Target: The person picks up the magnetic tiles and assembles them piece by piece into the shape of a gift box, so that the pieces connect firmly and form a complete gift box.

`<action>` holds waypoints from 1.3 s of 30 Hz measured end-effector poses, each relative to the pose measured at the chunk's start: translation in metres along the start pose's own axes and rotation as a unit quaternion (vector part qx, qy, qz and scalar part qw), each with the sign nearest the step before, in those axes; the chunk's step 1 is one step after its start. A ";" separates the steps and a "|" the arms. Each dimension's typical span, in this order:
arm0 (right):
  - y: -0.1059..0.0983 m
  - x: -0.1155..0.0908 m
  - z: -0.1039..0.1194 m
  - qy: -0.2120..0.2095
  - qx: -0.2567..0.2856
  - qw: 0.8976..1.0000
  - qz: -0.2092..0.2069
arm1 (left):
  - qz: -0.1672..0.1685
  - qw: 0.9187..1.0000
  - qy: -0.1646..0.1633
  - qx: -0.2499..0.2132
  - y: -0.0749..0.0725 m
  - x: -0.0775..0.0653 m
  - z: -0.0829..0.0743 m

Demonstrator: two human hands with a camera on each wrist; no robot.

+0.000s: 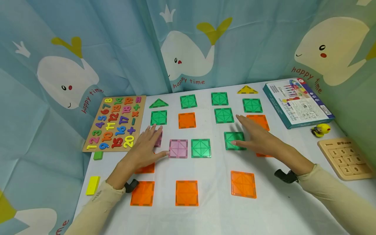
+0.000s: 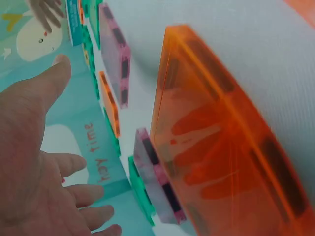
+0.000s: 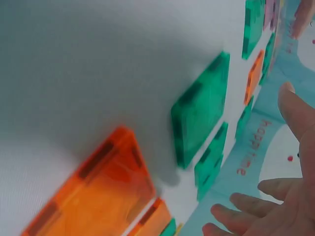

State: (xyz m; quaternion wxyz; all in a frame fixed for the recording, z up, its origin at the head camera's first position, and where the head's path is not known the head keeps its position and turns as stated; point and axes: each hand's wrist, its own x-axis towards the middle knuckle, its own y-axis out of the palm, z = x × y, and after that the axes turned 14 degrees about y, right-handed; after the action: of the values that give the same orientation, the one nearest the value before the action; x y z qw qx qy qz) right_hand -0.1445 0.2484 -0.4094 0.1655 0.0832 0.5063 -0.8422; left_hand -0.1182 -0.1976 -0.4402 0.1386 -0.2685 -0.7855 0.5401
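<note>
My left hand (image 1: 141,150) hovers with fingers extended over the left tiles, holding nothing. Beneath it, an orange square tile (image 1: 147,168) and a purple tile (image 1: 159,141) are partly covered. Its thumb comes close to a pink-purple tile (image 1: 178,153) in the head view; contact is unclear. In the left wrist view an orange tile (image 2: 221,123) looms large beside the spread hand (image 2: 39,167). My right hand (image 1: 258,135), also empty with fingers extended, is above a green tile (image 1: 230,137). The right wrist view shows that green tile (image 3: 204,108) apart from the hand (image 3: 280,201).
Green, orange and triangular tiles lie spread over the white table (image 1: 211,215). A number board (image 1: 114,124) is at left near a yellow block (image 1: 92,185). At right are a box (image 1: 299,102), a small figure (image 1: 321,130) and a wooden number puzzle (image 1: 346,158). Curtains (image 1: 123,49) stand behind.
</note>
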 end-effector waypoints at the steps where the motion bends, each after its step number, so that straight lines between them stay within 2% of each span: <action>1: 0.003 0.001 0.001 -0.005 0.003 1.000 0.001 | -0.001 1.000 0.006 -0.001 0.001 0.001 -0.001; 9: 0.028 0.010 0.020 -0.015 -0.002 1.000 0.017 | 0.010 0.999 0.047 -0.002 0.007 0.007 -0.006; 15: 0.047 0.015 0.038 -0.060 -0.025 0.998 0.004 | 0.018 0.998 0.066 -0.002 0.014 0.011 -0.009; 19: 0.060 0.017 0.045 -0.096 -0.054 0.994 -0.020 | 0.022 0.997 0.070 0.005 0.018 0.011 -0.010; 22: 0.067 0.018 0.050 -0.111 -0.065 0.991 -0.023 | 0.026 0.997 0.070 0.011 0.019 0.011 -0.010; 30: 0.077 0.019 0.061 -0.109 -0.067 0.992 -0.010 | 0.042 0.996 0.080 0.016 0.017 0.012 -0.014; 39: 0.075 0.022 0.061 -0.094 -0.075 0.993 -0.001 | 0.036 0.996 0.084 0.017 0.018 0.015 -0.016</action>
State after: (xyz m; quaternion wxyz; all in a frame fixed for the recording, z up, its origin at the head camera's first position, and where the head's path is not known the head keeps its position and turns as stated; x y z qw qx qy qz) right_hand -0.1361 0.1578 -0.4486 0.2176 -0.0091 0.5505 -0.8059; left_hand -0.1177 -0.1717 -0.4517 0.1894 -0.3391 -0.7511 0.5339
